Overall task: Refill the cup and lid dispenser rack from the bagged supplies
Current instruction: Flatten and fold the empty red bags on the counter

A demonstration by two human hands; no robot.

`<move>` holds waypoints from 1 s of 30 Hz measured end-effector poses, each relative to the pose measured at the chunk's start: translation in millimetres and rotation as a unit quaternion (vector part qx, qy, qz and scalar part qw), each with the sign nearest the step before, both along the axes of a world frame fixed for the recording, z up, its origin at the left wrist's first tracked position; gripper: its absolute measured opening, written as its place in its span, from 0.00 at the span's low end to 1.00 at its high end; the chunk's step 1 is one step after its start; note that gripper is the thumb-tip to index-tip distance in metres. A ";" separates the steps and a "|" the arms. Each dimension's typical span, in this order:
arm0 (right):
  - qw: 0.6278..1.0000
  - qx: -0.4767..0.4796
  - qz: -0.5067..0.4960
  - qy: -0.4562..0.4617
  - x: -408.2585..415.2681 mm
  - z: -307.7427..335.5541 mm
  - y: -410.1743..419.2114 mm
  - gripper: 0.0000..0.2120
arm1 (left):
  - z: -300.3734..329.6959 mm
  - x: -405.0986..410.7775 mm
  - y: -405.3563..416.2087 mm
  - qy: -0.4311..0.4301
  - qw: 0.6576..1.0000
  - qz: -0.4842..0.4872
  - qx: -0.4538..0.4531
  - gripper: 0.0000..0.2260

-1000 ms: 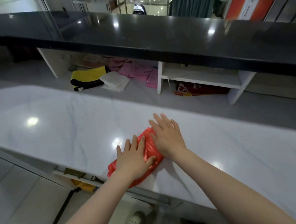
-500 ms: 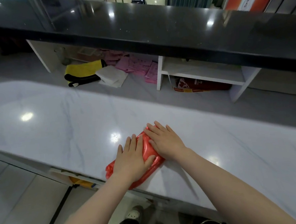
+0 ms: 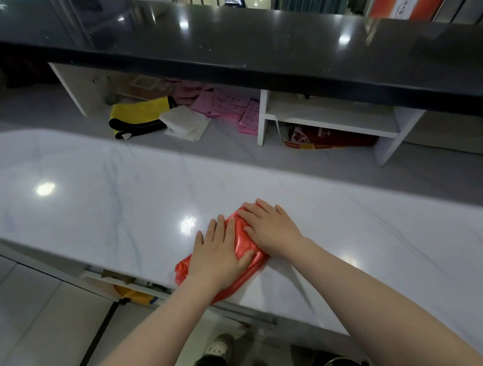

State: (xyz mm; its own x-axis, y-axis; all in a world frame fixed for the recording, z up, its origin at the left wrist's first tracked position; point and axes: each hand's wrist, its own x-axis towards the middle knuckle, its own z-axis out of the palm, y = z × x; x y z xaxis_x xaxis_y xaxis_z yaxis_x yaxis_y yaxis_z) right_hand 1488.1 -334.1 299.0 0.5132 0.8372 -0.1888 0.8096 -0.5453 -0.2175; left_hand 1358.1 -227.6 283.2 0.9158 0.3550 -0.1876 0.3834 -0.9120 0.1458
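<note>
Both grips flat on red bag (image 3: 242, 240): crinkled, glossy, folded flat.

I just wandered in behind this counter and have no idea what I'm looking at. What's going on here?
A person is standing at a pale marble counter and pressing a folded red plastic bag flat with both hands. The left hand lies on the nearer part of the bag, the right hand on the farther part, fingers straight. Under the black upper counter lie a yellow cloth and pink papers. No cups, lids or rack are in view.
</note>
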 end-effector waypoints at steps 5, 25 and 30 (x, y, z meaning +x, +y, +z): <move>0.999 0.032 -0.024 0.009 -6.6 7.4 -10.5 0.23 | -2.1 -3.0 -3.2 -0.002 0.999 -0.034 0.018 0.39; 0.970 0.026 -0.216 0.106 -46.2 25.5 -100.8 0.24 | 7.3 -20.4 -45.5 -0.009 0.966 -0.249 0.067 0.40; 0.956 0.105 -0.240 0.131 -79.7 26.4 -141.9 0.16 | 13.9 -37.9 -70.8 -0.064 0.960 -0.271 -0.025 0.36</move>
State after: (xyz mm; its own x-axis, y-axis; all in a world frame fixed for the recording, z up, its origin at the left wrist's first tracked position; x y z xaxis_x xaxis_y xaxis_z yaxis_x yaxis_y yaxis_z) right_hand 1408.4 -476.1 325.5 0.8066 0.5499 -0.2169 0.3793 -0.7629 -0.5235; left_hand 1320.2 -298.3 297.1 0.9802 -0.1865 -0.0662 -0.1691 -0.9631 0.2096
